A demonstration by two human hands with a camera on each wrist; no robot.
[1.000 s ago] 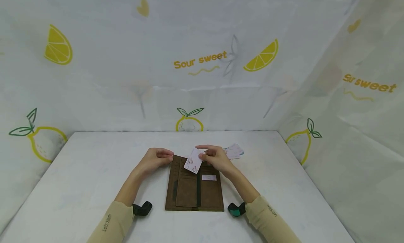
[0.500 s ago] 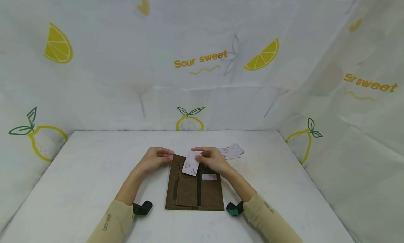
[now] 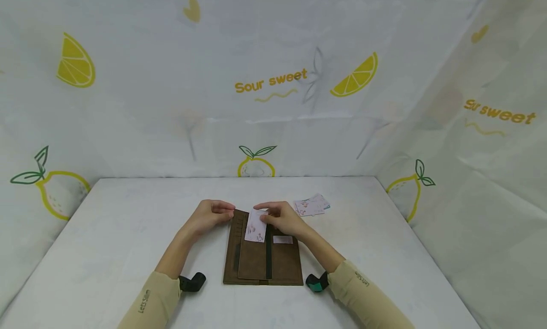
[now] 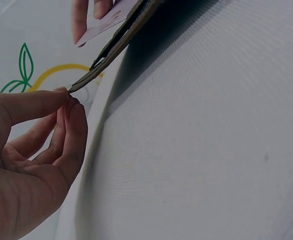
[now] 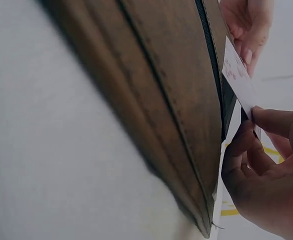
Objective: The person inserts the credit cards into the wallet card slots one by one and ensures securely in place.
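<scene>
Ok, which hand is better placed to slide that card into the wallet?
The right hand, I'd judge: its fingers pinch the card over the wallet. The left hand is occupied gripping the wallet's far left corner, so it seems better suited to steadying.

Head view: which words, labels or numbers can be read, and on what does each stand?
"Sour sweet": back cloth.
"Sour sweet": right cloth, first word distorted.
"Let's Slim": left sleeve.
Right sleeve: small print, probably the same.
Held card, slotted card, loose cards: any lettering too small.
</scene>
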